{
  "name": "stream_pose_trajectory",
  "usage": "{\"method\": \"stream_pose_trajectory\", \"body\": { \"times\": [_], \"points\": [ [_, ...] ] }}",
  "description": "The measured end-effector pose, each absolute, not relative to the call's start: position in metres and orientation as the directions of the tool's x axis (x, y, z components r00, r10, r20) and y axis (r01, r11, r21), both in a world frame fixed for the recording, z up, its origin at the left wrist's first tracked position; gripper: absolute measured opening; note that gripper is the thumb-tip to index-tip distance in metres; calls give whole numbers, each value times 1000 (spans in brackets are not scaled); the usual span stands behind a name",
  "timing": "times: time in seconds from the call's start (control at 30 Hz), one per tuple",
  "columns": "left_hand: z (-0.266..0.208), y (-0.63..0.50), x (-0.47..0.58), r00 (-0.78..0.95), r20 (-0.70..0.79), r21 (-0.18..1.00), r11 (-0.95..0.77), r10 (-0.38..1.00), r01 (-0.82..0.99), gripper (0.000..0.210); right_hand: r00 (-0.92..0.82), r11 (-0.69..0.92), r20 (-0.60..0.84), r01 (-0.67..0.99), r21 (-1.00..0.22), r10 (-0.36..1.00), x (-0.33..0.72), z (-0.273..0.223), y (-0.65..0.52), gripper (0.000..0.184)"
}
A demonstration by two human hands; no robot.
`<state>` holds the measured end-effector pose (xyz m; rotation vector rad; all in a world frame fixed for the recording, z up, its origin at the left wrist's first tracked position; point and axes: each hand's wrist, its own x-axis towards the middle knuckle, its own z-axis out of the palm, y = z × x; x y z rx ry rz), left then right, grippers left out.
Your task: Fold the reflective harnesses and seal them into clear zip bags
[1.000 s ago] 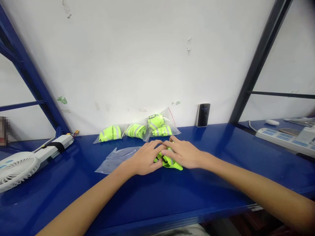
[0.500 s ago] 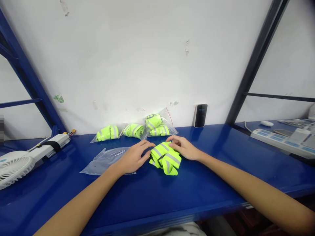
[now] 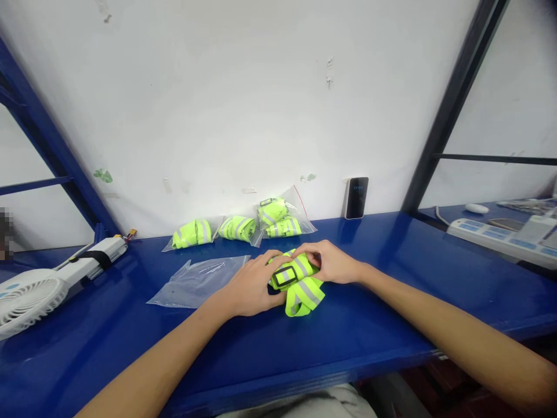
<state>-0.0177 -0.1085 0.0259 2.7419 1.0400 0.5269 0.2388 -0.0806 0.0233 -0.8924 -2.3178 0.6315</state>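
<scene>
A bundle of yellow-green reflective strap [image 3: 304, 267] with grey stripes and a black buckle is between my hands on the blue table. My left hand [image 3: 256, 283] grips its left side, fingers over the top and thumb low near the front. At the upper right, my right hand [image 3: 334, 262] pinches the strap with curled fingers. A loop of the strap hangs out at the front. Just left of my left hand lies a flat clear plastic bag [image 3: 191, 284]. Parts of the bundle are hidden under my fingers.
Bagged strap bundles [image 3: 191, 234] stand in a row along the wall. Right of them a phone-like device [image 3: 357, 198] leans upright. A white fan [image 3: 32, 296] is at the left, a power strip [image 3: 491, 235] at the right beyond the dark post. The table's front edge [image 3: 313, 380] runs below.
My hands have closed in on the strap bundle, the left one moving right onto it. The bundle has turned, so its black buckle now faces up. The view has shifted slightly.
</scene>
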Motion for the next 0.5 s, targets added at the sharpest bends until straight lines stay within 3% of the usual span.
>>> {"method": "stream_pose_trajectory", "body": {
  "times": [0.1,0.2,0.33,0.43,0.5],
  "points": [
    [22,-104,-18,693,315,300,-761,648,575,58,-536,695,467,382,-609,704,238,25,-86,55],
    [22,-97,-17,635,383,369,-741,671,560,47,-486,727,545,387,-567,683,236,26,-91,48],
    [27,-85,-21,438,519,376,-656,734,654,37,-567,698,431,428,-574,702,232,30,-94,33],
    [31,-76,-32,317,655,359,-652,686,668,39,-677,664,268,432,-610,686,228,32,-95,32],
    [32,-74,-40,250,735,356,-672,631,650,30,-737,652,161,446,-613,656,226,32,-96,30]
  ]
}}
